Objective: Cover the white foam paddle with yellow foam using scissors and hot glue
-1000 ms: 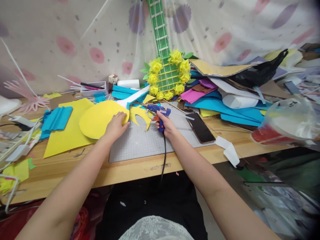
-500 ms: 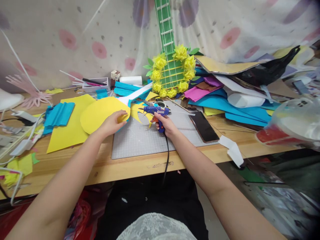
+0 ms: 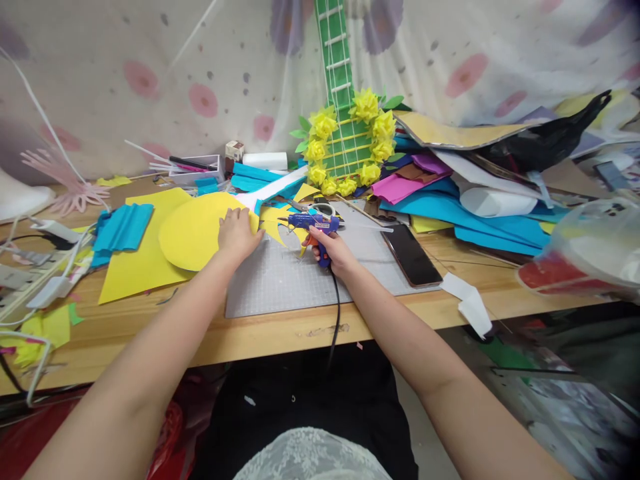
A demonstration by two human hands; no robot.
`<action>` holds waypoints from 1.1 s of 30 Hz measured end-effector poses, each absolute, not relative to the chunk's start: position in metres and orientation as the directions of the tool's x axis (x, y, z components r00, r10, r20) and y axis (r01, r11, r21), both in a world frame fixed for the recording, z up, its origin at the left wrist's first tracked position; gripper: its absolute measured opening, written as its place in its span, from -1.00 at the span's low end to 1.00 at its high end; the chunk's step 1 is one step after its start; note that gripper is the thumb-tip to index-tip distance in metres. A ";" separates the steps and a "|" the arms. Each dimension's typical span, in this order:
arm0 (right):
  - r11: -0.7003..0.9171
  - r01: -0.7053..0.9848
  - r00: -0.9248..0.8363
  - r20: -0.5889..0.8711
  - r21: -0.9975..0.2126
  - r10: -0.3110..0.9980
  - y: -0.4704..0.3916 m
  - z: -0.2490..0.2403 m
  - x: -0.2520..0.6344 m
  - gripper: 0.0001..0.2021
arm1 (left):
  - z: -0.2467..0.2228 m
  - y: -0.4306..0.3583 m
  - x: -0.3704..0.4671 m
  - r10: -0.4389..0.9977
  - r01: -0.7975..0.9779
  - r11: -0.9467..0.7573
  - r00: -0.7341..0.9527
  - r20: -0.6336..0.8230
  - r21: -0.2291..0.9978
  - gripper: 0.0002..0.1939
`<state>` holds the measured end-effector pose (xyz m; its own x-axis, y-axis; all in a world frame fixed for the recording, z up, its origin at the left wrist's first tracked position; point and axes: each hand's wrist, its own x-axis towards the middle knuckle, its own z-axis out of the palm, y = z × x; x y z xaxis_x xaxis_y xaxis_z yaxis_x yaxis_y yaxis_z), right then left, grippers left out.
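Note:
My right hand [image 3: 330, 248] is wrapped round the handle of a blue glue gun [image 3: 314, 223], its nozzle pointing left over the grey cutting mat [image 3: 280, 293]. A clear glue stick juts from the gun's back end. My left hand [image 3: 237, 235] lies with its fingers spread on the right part of a rounded yellow paper piece [image 3: 187, 230]. Blue edging shows at that piece's right side, and a white strip [image 3: 280, 185] runs up and right from behind it. Cut yellow paper scraps [image 3: 273, 230] lie between the left hand and the nozzle.
A green paper guitar [image 3: 345, 147] with yellow flowers stands at the back. The phone [image 3: 413, 257] lies on the mat's right side. Coloured paper [image 3: 430, 200] is piled at the right, near a clear bucket [image 3: 575, 260]. Folded blue crepe paper [image 3: 123, 230] is at the left.
My left hand has shifted from the yellow piece's lower right edge onto its top, with the fingers now spread flatter. My right hand keeps the glue gun in nearly the same place.

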<state>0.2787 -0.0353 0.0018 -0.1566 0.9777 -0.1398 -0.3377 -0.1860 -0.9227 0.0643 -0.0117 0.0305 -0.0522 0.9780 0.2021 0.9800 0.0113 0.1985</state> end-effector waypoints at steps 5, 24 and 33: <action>-0.176 -0.384 -0.088 -0.154 -0.906 0.984 -0.032 0.002 0.282 -0.66 | 0.026 0.011 0.072 0.966 0.956 0.089 -0.152 0.211 0.279 -0.36; 0.028 -0.148 0.366 -0.029 -0.989 0.930 -0.012 0.007 0.319 -0.65 | 0.018 0.013 0.024 0.925 0.727 0.026 -0.277 0.259 0.686 -0.60; -0.244 0.673 0.502 0.189 -0.698 0.844 0.010 -0.013 0.363 -0.64 | 0.036 -0.006 -0.026 0.818 0.551 0.034 -0.495 0.294 0.834 -0.74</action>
